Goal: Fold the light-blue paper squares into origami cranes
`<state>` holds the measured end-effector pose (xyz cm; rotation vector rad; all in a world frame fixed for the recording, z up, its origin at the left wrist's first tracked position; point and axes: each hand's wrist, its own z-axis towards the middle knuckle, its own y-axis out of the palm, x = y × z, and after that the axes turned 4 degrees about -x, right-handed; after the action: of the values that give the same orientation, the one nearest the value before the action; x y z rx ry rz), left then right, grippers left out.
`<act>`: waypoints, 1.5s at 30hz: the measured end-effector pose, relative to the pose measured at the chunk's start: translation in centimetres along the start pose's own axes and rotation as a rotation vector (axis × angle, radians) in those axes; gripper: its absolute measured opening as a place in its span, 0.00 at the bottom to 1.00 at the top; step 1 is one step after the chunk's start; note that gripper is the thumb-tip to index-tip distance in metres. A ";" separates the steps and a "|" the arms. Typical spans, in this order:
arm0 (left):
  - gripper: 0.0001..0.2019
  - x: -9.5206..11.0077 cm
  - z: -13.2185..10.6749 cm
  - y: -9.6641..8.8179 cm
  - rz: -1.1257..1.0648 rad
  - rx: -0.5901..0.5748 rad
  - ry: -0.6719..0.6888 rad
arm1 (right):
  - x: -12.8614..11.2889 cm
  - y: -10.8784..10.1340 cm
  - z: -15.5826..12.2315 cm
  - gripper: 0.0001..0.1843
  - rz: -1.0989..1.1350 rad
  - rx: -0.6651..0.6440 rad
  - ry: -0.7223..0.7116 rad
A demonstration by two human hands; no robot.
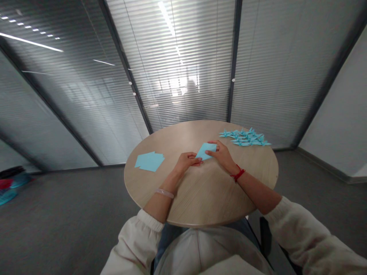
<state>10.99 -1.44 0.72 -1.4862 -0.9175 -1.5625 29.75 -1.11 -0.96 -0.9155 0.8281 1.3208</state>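
Note:
A light-blue piece of folding paper (205,150) is held between my two hands above the middle of the round table. My left hand (187,160) pinches its lower left corner between thumb and fingers. At the right end, my right hand (220,153) grips the paper with the thumb on its face and the fingers behind. Whether it is folded in layers is hard to see. Off to the left lies a loose stack of light-blue paper sheets (149,161). Several folded blue paper cranes (248,137) are grouped at the table's back right.
The round wooden table (200,206) stands close to a glass partition with blinds (186,57). On the floor at far left are blue and red items (11,187), blurred. A dark chair armrest (265,236) shows at lower right.

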 end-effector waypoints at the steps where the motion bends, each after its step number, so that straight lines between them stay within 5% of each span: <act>1: 0.19 0.0 0.1 -0.2 -0.013 0.036 0.017 | -0.1 -0.1 0.0 0.30 0.019 0.032 0.001; 6: 0.19 0.2 0.6 -1.0 -0.083 0.244 0.137 | 0.2 -0.2 0.2 0.30 0.081 0.112 -0.025; 13: 0.22 1.0 0.1 -0.7 -0.081 0.374 0.336 | 0.3 -0.1 0.0 0.28 0.136 -0.038 0.021; 31: 0.18 1.2 0.2 -0.7 -0.162 0.400 0.352 | 0.2 0.1 0.0 0.27 0.146 -0.112 0.050; 38: 0.25 0.9 0.4 -1.1 -0.188 0.380 0.332 | 0.2 0.0 0.0 0.29 0.159 -0.101 0.067; 45: 0.20 0.9 0.4 -1.5 -0.071 0.443 0.308 | 0.4 -0.1 0.0 0.30 0.180 -0.061 0.062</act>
<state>9.78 -0.47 1.65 -0.8854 -1.0555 -1.4660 29.84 -1.00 -1.29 -0.9510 0.9398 1.4859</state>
